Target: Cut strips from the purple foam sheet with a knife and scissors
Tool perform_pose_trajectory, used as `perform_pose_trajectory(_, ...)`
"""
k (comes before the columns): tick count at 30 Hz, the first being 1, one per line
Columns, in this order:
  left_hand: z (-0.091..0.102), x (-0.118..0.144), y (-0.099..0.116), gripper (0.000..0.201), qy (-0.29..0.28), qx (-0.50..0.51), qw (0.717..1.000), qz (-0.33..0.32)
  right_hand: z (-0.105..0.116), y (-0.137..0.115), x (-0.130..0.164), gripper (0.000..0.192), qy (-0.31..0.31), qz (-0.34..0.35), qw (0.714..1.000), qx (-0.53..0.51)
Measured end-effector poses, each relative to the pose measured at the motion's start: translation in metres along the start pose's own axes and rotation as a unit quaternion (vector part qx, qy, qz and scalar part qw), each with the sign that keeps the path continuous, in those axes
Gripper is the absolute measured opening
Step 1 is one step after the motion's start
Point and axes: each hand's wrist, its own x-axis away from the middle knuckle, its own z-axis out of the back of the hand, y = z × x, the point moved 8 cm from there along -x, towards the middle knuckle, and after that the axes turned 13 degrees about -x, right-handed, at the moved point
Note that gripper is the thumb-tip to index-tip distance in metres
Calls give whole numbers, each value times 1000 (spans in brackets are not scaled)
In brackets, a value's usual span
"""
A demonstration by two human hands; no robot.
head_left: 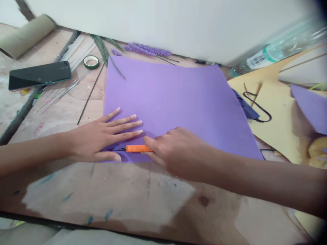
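a worn wooden table (143, 200) with paint smears carries a purple sheet (178, 98) at its middle. left of the sheet lie a phone (39, 75), a tape roll (91, 62) and thin wires (63, 90). right of it lies tan paper (278, 115); lavender sprigs (146, 50) lie behind it.

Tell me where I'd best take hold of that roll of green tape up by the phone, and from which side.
Grip the tape roll across its outer rim, coming from straight above. It lies flat on the wooden table with its open centre facing up, so a thumb outside and a finger in the hole would likely work too. Thin rods lie close on its far side, so the near side looks easier.
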Motion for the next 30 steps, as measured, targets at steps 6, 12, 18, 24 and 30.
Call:
perform_pose_trajectory(6, 2, 29, 5, 66, 10, 15, 1000, 4, 9, -3, -3, 12, -8, 3, 1000, 7)
perform_pose_trajectory(12, 2, 39, 3, 59, 22, -5, 996, 81, 7, -2, -5, 15, -5, -14, 1000, 0)
perform_pose_trajectory(18, 0, 40, 1, 59, 13, -7, 990, 143, 5, -2, -2, 13, 4, -13, 1000, -2)
perform_pose_trajectory(24, -1, 42, 4, 60, 22, -52, 986, 154, 2, -2, -3, 15, 5, -16, 1000, -7)
perform_pose_trajectory(30, 1, 44, 6, 67, 35, -66, 985, 157, 2, -2, -2, 15, 7, -18, 1000, -4)
